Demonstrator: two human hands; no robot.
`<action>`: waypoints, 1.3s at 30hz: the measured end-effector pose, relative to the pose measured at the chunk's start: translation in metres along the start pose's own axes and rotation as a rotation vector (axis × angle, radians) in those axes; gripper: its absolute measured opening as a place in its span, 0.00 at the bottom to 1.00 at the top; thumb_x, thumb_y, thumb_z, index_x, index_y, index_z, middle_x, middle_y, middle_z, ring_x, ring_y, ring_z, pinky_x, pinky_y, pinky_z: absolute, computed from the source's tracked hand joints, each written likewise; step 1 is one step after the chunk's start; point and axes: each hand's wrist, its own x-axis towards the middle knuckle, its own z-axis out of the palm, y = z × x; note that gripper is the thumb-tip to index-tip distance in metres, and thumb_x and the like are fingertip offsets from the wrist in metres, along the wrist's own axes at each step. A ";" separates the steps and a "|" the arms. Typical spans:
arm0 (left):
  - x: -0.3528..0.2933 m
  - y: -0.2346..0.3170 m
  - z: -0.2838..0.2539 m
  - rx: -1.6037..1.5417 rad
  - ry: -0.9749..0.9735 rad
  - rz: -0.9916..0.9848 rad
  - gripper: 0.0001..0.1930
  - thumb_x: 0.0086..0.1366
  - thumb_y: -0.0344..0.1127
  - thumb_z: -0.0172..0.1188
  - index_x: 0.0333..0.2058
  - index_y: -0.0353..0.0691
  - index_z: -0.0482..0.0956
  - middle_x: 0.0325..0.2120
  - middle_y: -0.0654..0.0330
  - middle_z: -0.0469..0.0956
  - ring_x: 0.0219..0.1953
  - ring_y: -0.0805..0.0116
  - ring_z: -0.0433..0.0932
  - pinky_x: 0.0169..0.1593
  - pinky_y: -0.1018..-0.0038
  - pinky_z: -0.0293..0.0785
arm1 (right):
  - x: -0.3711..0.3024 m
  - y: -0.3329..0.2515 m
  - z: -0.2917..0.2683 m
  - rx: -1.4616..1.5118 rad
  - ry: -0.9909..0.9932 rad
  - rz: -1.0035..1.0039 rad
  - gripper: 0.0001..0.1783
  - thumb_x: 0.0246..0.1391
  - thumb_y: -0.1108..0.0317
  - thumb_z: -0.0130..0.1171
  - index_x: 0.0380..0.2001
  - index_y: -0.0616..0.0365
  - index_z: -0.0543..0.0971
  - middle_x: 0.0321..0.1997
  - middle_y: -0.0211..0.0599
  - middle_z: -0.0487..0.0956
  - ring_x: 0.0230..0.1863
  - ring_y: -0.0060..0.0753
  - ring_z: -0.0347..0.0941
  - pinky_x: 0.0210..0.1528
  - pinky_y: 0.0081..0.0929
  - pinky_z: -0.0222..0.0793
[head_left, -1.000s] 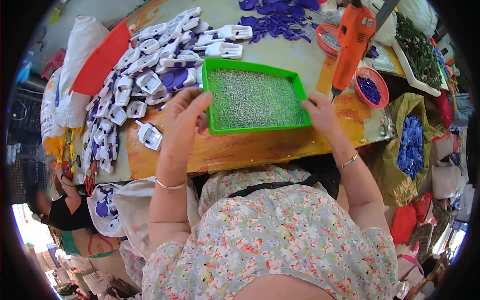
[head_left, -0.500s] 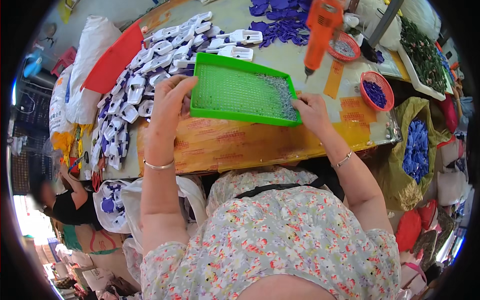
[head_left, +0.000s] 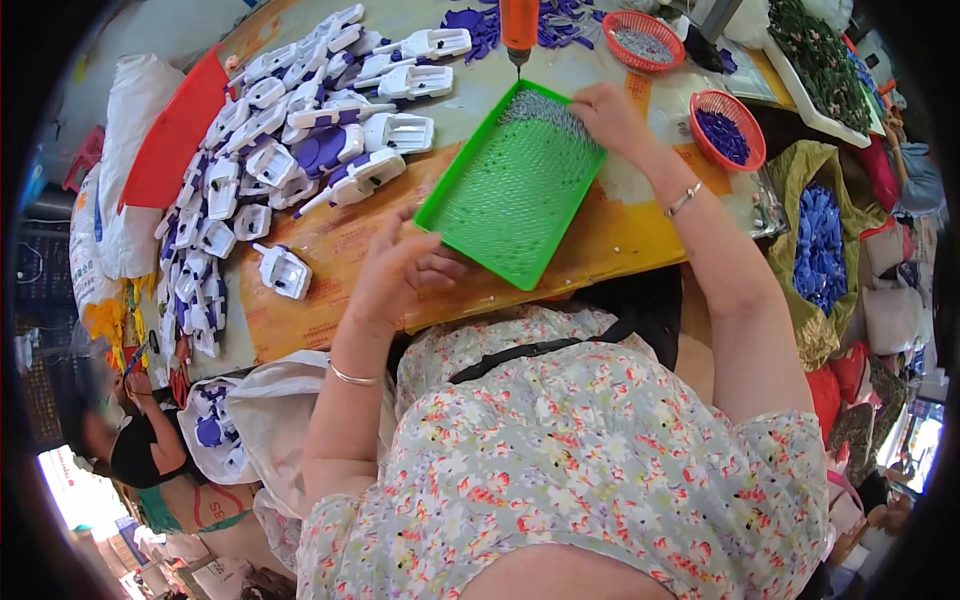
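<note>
A shallow green tray (head_left: 510,195) stands turned on the table in front of me, its long sides running away from me. Small grey metal pieces, which look like screws, lie heaped at its far end. My right hand (head_left: 612,118) is closed on the tray's far right edge, next to these pieces. By the near left corner of the tray, my left hand (head_left: 402,265) has its fingers apart and holds nothing; whether a fingertip touches the rim is unclear. An orange electric screwdriver (head_left: 519,28) hangs point down just beyond the tray's far end.
White and purple plastic parts (head_left: 270,165) are piled at the left beside a red basin (head_left: 178,130). Red baskets hold grey pieces (head_left: 643,45) and purple pieces (head_left: 725,135). Blue parts fill a sack (head_left: 822,250) at the right. Another person (head_left: 145,440) works at the lower left.
The tray has turned so its screw-filled end points away from me. My left hand has come off its left side and moved nearer to me; my right hand has moved farther away.
</note>
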 end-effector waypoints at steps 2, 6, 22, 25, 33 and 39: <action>-0.001 -0.017 0.011 -0.042 -0.094 -0.037 0.29 0.65 0.32 0.57 0.61 0.37 0.55 0.40 0.45 0.79 0.35 0.53 0.84 0.34 0.64 0.84 | 0.012 -0.004 -0.005 -0.025 -0.010 0.016 0.13 0.52 0.60 0.58 0.34 0.55 0.85 0.33 0.49 0.82 0.37 0.53 0.79 0.43 0.42 0.74; 0.002 -0.033 0.038 -0.064 -0.195 -0.146 0.29 0.66 0.35 0.56 0.62 0.36 0.56 0.47 0.41 0.77 0.39 0.50 0.84 0.38 0.64 0.85 | 0.034 0.012 -0.002 -0.047 -0.017 -0.003 0.13 0.52 0.60 0.58 0.36 0.52 0.86 0.34 0.47 0.83 0.38 0.50 0.80 0.42 0.41 0.74; -0.005 -0.028 0.059 1.112 -0.171 0.469 0.19 0.61 0.42 0.62 0.40 0.30 0.77 0.23 0.50 0.77 0.28 0.61 0.80 0.34 0.65 0.75 | 0.020 0.027 -0.057 1.617 -0.287 -0.173 0.37 0.63 0.45 0.45 0.61 0.68 0.69 0.60 0.47 0.76 0.61 0.43 0.72 0.64 0.39 0.63; -0.017 -0.002 0.007 1.035 0.249 0.579 0.15 0.58 0.35 0.65 0.40 0.33 0.78 0.30 0.54 0.77 0.32 0.59 0.76 0.39 0.63 0.73 | -0.025 -0.026 -0.075 1.495 -0.126 -0.017 0.57 0.53 0.26 0.47 0.62 0.76 0.66 0.53 0.60 0.78 0.56 0.52 0.74 0.64 0.46 0.63; -0.046 0.052 -0.245 1.225 1.455 0.592 0.32 0.60 0.52 0.64 0.51 0.29 0.73 0.49 0.43 0.73 0.55 0.47 0.69 0.59 0.61 0.66 | -0.061 -0.108 -0.075 1.333 -0.287 -0.417 0.64 0.43 0.14 0.44 0.63 0.66 0.66 0.21 0.26 0.70 0.21 0.26 0.65 0.34 0.28 0.60; 0.011 0.065 -0.235 1.118 1.267 0.545 0.32 0.61 0.58 0.59 0.59 0.46 0.71 0.55 0.35 0.65 0.57 0.37 0.67 0.62 0.56 0.65 | -0.092 -0.133 -0.055 1.236 -0.130 -0.192 0.50 0.52 0.23 0.48 0.51 0.66 0.73 0.19 0.30 0.70 0.21 0.26 0.65 0.28 0.27 0.61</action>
